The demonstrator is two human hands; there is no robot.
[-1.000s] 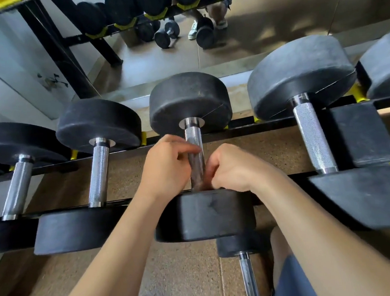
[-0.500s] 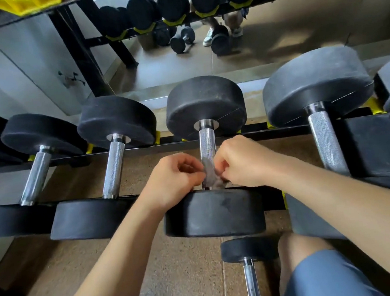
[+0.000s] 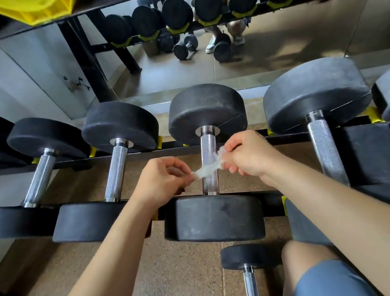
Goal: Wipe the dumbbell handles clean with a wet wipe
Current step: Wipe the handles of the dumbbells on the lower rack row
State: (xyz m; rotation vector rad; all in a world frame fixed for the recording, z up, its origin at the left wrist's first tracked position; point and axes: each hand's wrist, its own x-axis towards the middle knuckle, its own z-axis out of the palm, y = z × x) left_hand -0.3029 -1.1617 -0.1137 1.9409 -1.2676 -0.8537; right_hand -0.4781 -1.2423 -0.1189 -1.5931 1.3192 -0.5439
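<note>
Mid-wipe: left hand (image 3: 166,178) and right hand (image 3: 248,155) grips pinch wipe (image 3: 206,170) ends, stretched across handle (image 3: 208,146). Next: pull alternately, work along it.

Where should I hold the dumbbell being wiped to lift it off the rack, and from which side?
Grip the knurled steel handle at its middle, from above. The wide black heads sit on the rack rails, so only the bar fits a hand. The wet wipe pinched between left hand and right hand crosses it.
</note>
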